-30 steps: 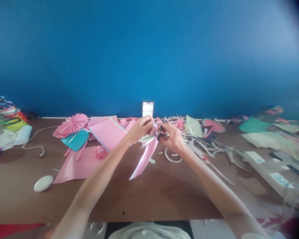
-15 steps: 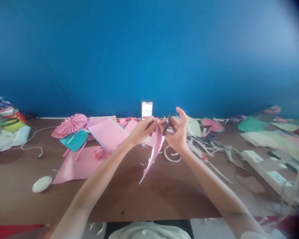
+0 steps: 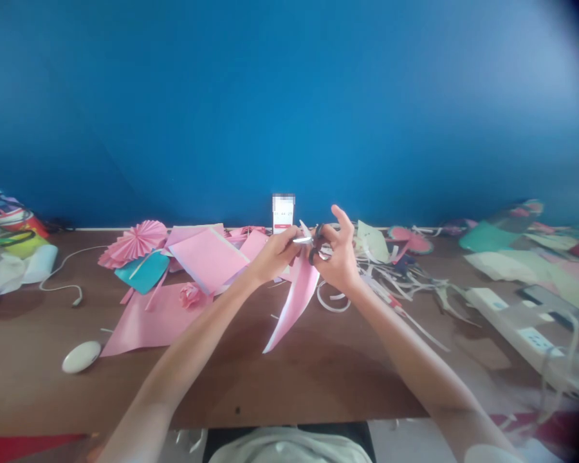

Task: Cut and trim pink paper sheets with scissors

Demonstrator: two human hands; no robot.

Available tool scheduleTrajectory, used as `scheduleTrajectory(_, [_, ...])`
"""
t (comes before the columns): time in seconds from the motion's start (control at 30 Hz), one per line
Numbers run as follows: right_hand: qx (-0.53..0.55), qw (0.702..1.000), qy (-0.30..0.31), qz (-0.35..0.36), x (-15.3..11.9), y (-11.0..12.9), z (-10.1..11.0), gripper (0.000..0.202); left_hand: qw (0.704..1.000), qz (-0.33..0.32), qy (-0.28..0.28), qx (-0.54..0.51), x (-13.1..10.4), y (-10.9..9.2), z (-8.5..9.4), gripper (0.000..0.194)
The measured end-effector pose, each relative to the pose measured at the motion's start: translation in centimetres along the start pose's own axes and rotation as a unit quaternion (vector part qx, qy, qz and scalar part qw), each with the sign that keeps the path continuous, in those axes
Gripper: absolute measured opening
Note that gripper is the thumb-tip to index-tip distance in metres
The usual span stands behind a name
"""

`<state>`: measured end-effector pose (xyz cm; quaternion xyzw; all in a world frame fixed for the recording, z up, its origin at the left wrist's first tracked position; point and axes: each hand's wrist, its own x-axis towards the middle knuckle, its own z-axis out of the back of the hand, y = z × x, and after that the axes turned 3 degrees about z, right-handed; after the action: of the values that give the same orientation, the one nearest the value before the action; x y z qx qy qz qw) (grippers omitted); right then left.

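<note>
Near the middle of the head view, my left hand [image 3: 276, 254] pinches the upper end of a pink paper piece [image 3: 296, 297], which hangs down over the brown table and tapers to a point at lower left. My right hand [image 3: 338, 257] has its fingers in the dark handles of a small pair of scissors [image 3: 305, 240], with one finger raised. The scissor blades are parted and point left, at the paper's top beside my left fingertips. Where the blades meet the paper is too small to tell.
Pink sheets [image 3: 207, 258], a pleated pink fan [image 3: 142, 241] and a paper rose [image 3: 190, 295] lie left. A lit phone [image 3: 283, 214] stands behind my hands. White strips [image 3: 405, 283] and a power strip [image 3: 516, 325] are right; a white oval object [image 3: 82, 357] is left.
The scissors have turned from upright to pointing left, and their blades have parted. The hanging paper has swung slightly and shows more of its pink face. My right hand has shifted a little left.
</note>
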<state>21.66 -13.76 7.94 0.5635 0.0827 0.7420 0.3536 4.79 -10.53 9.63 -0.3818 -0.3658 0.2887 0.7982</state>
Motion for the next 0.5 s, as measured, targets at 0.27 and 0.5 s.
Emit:
scheduleTrajectory(0.27, [-0.008, 1.0, 0.013, 0.016, 0.05, -0.19, -0.09, 0.085, 1.0, 0.004, -0.012, 0.015, -0.01, -0.15, 0.18, 0.018])
scheduleTrajectory(0.5, [-0.013, 1.0, 0.012, 0.007, 0.06, -0.21, -0.22, 0.084, 0.999, 0.004, 0.003, 0.051, 0.18, 0.07, 0.45, 0.018])
